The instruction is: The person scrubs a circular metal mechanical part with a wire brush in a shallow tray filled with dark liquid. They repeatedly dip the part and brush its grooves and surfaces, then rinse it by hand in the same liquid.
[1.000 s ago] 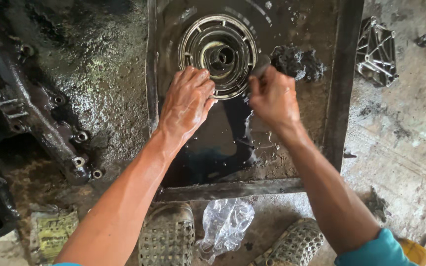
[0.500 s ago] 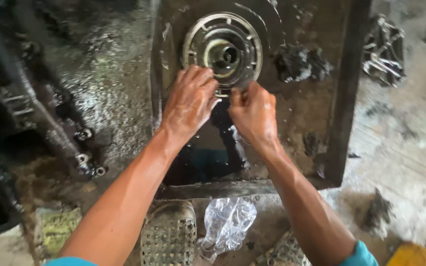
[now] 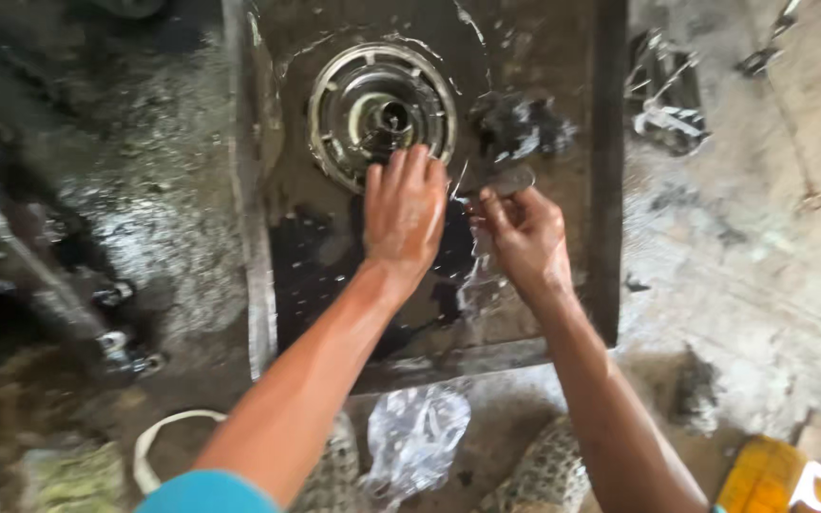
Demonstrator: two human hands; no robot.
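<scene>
Left hand (image 3: 406, 214) lies flat, fingers spread, on my round metal part (image 3: 381, 114); right hand (image 3: 522, 233) at three o'clock pinches a brush (image 3: 507, 180). Oily tray (image 3: 608, 142): grip might slip.

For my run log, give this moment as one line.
left hand: on round metal part | right hand: holding small tool | tray: oily

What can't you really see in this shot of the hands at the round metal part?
- Head view, round part: near rim hidden by left hand.
- Small dark thing at right hand: motion blur, kind unclear.
- Machinery at left: blurred, cut by edge.
- Yellow thing: cut by the bottom edge.
</scene>
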